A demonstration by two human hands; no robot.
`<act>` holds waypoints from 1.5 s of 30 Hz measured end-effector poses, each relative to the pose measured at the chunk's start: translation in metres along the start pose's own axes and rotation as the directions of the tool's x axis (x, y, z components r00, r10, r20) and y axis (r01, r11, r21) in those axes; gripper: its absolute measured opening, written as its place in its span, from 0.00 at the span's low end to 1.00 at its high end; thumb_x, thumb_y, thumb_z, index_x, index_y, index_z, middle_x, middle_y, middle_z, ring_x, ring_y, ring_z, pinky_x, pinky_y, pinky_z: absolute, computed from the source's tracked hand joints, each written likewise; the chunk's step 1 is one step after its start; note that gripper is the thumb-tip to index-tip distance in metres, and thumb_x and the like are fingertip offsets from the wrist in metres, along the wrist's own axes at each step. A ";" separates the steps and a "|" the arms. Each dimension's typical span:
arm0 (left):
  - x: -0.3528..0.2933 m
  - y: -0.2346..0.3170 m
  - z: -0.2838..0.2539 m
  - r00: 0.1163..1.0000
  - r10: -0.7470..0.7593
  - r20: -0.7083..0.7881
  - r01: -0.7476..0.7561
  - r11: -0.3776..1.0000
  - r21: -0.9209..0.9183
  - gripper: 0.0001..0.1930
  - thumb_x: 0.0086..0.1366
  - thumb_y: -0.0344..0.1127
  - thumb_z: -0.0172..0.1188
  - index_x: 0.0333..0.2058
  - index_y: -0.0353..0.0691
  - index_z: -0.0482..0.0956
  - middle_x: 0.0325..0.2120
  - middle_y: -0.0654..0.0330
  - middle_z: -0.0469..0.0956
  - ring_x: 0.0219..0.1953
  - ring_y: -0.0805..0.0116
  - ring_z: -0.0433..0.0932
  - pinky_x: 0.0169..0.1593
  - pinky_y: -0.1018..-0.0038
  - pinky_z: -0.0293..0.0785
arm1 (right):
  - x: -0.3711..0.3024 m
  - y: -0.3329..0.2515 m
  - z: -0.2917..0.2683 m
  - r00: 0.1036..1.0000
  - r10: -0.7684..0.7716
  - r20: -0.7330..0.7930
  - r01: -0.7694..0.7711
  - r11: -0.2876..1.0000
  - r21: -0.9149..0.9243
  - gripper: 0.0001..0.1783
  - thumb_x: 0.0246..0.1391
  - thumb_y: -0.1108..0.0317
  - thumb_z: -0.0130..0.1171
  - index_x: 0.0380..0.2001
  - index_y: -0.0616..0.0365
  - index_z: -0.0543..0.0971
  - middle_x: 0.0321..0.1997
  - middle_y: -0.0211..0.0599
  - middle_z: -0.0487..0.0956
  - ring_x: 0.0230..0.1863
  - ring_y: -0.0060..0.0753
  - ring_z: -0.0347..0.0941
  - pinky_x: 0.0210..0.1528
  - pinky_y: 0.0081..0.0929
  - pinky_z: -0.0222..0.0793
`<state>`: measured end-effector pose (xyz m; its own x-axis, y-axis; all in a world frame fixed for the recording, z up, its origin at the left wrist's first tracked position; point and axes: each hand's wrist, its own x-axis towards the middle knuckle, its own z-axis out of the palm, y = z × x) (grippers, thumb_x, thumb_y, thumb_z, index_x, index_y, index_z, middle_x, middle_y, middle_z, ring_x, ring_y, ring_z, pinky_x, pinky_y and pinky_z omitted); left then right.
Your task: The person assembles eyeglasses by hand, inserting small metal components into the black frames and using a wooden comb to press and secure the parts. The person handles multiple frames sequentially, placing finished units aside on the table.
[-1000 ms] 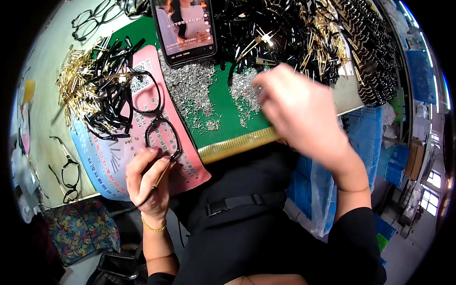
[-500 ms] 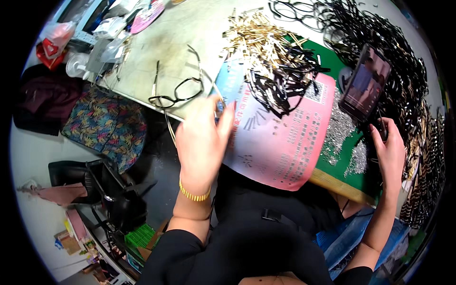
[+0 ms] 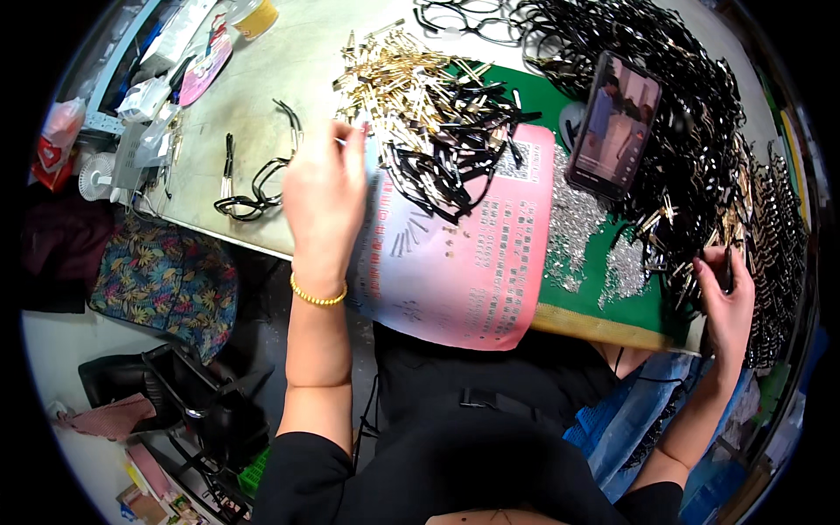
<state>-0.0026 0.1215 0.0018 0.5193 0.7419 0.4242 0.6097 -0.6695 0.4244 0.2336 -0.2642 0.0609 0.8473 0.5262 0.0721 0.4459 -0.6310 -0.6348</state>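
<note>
My left hand (image 3: 325,201) has its fingers drawn together at the left edge of a heap of gold and black temple arms (image 3: 398,83). Whatever is between its fingertips is hidden. Left of that hand, a pair of black glasses (image 3: 249,206) with raised temples lies on the table, partly covered by the hand. My right hand (image 3: 728,302) is closed beside the big pile of black frames (image 3: 674,122), thumb and fingers around a slim dark object I cannot identify. Several black glasses parts (image 3: 437,188) rest at the front of the heap, on a pink and blue printed sheet (image 3: 437,297).
A phone (image 3: 615,127) with a lit screen leans against the frames. Small silver pieces (image 3: 573,236) are scattered on a green mat (image 3: 647,328). A yellow cup (image 3: 254,17) and a white fan (image 3: 96,178) stand at the left. A patterned cloth bag (image 3: 166,284) hangs below the table.
My left hand has moved from beside the glasses to the temple heap. The gold strip that showed beneath it is out of sight. My right hand stays closed, now lower beside the pile. The view has shifted.
</note>
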 end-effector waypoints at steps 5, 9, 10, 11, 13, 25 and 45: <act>0.005 -0.009 0.027 0.969 -0.059 0.240 0.048 0.998 0.049 0.17 0.68 0.44 0.60 0.32 0.31 0.78 0.31 0.41 0.82 0.35 0.40 0.81 0.42 0.54 0.76 | -0.050 -0.022 0.015 0.987 0.092 0.134 -0.139 0.905 0.401 0.06 0.60 0.78 0.62 0.41 0.64 0.77 0.36 0.31 0.81 0.36 0.16 0.74 0.41 0.16 0.69; 0.002 -0.006 0.018 0.943 -0.230 0.239 0.247 0.968 -0.042 0.15 0.68 0.41 0.62 0.31 0.32 0.78 0.25 0.45 0.82 0.27 0.50 0.82 0.35 0.61 0.76 | -0.068 -0.013 0.020 0.975 0.118 0.189 -0.207 0.795 0.570 0.05 0.61 0.78 0.62 0.40 0.64 0.80 0.35 0.34 0.83 0.24 0.12 0.70 0.25 0.12 0.65; 0.003 -0.004 0.013 0.938 -0.238 0.251 0.265 0.961 -0.078 0.15 0.68 0.41 0.63 0.31 0.33 0.78 0.23 0.48 0.81 0.24 0.56 0.82 0.32 0.64 0.76 | -0.068 -0.012 0.024 0.980 0.097 0.174 -0.185 0.770 0.611 0.04 0.61 0.78 0.62 0.39 0.64 0.81 0.34 0.33 0.82 0.24 0.12 0.70 0.25 0.13 0.66; 0.003 -0.006 0.015 0.952 -0.197 0.236 0.221 0.972 -0.083 0.14 0.67 0.40 0.65 0.32 0.33 0.79 0.22 0.51 0.81 0.22 0.62 0.81 0.30 0.67 0.75 | -0.070 -0.018 0.024 0.959 0.149 0.240 -0.273 0.706 0.654 0.04 0.61 0.77 0.62 0.39 0.64 0.81 0.31 0.30 0.81 0.22 0.12 0.70 0.23 0.13 0.65; 0.004 -0.013 0.015 0.967 -0.138 0.213 0.170 0.975 -0.144 0.12 0.67 0.39 0.66 0.33 0.34 0.79 0.21 0.57 0.81 0.21 0.73 0.78 0.27 0.72 0.73 | -0.073 -0.015 0.031 0.946 0.148 0.289 -0.309 0.686 0.659 0.05 0.61 0.76 0.63 0.40 0.63 0.81 0.28 0.27 0.80 0.20 0.11 0.68 0.23 0.12 0.63; -0.005 -0.001 0.006 0.955 -0.164 0.245 0.213 0.959 -0.186 0.14 0.73 0.40 0.60 0.52 0.42 0.84 0.23 0.66 0.80 0.20 0.84 0.67 0.24 0.79 0.63 | -0.084 -0.016 0.055 0.941 0.039 0.337 -0.297 0.580 0.759 0.06 0.60 0.76 0.66 0.40 0.63 0.81 0.37 0.31 0.82 0.26 0.11 0.71 0.26 0.12 0.67; -0.138 0.132 0.005 0.714 0.530 0.458 0.051 0.613 -0.789 0.06 0.64 0.26 0.66 0.40 0.37 0.82 0.28 0.56 0.83 0.25 0.58 0.81 0.30 0.69 0.75 | -0.077 -0.046 0.066 0.909 0.121 0.398 -0.414 0.357 0.837 0.07 0.62 0.73 0.64 0.42 0.64 0.80 0.34 0.34 0.83 0.22 0.14 0.73 0.22 0.14 0.68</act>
<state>0.0091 -0.0687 -0.0043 0.9680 0.1921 0.1616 -0.0724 -0.4027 0.9125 0.1292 -0.2380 0.0343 0.7094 0.6291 -0.3177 -0.4336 0.0342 -0.9005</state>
